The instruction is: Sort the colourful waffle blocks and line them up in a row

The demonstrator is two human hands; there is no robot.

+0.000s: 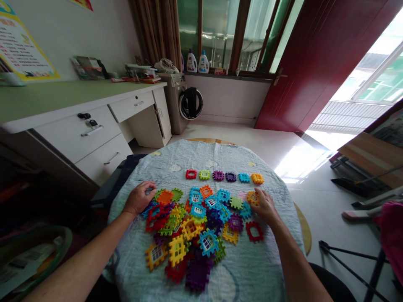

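A pile of colourful plastic interlocking building blocks [190,228], square with notched edges, some with window grids, lies on the cloth-covered table. My left hand [141,199] rests at the pile's left edge, beside an orange block [165,196]; its thumb and index finger are apart, with no block visible between them. At the right side, my right hand [264,206] has its fingers on a yellow-orange block [252,197] and partly covers it. A red square frame block [254,231] lies just below that hand. Beyond the pile, several blocks stand in a spaced row from a red one [191,174] to an orange one [257,178].
The round table wears a pale blue cloth [252,268]. A desk with drawers [82,138] stands left, and a washing machine [176,100] with its door open is behind. A red door [292,67] is at the right, with a black tripod leg [346,256] near the table.
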